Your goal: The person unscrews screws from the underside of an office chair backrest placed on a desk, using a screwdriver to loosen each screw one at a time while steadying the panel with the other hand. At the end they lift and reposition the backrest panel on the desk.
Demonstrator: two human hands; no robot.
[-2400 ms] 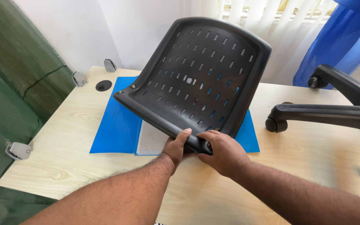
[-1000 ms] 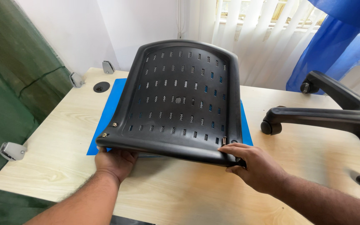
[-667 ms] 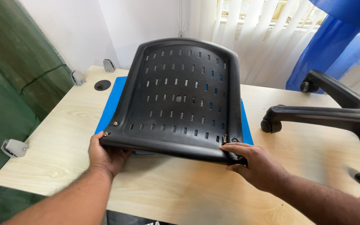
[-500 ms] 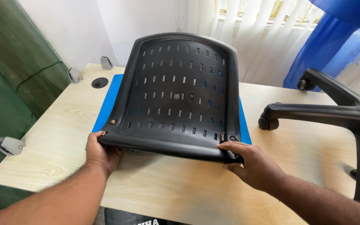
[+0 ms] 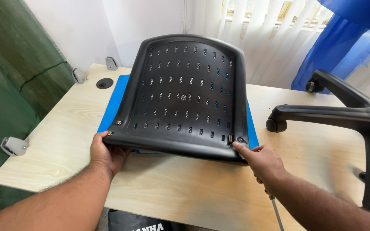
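Left hand (image 5: 107, 155) and right hand (image 5: 263, 161) I see gripping the black perforated chair back (image 5: 185, 98) by its near corners above the table (image 5: 65, 141).

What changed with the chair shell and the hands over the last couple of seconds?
The black perforated chair shell was tipped steeply up, both hands together at its near edge. Now it lies flatter, the left hand moved out to the near-left corner and the right hand to the near-right. The blue mat and chair base stayed put.

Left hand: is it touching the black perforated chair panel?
Touching. Head view shows the left hand gripping the black perforated chair panel at its near-left corner.
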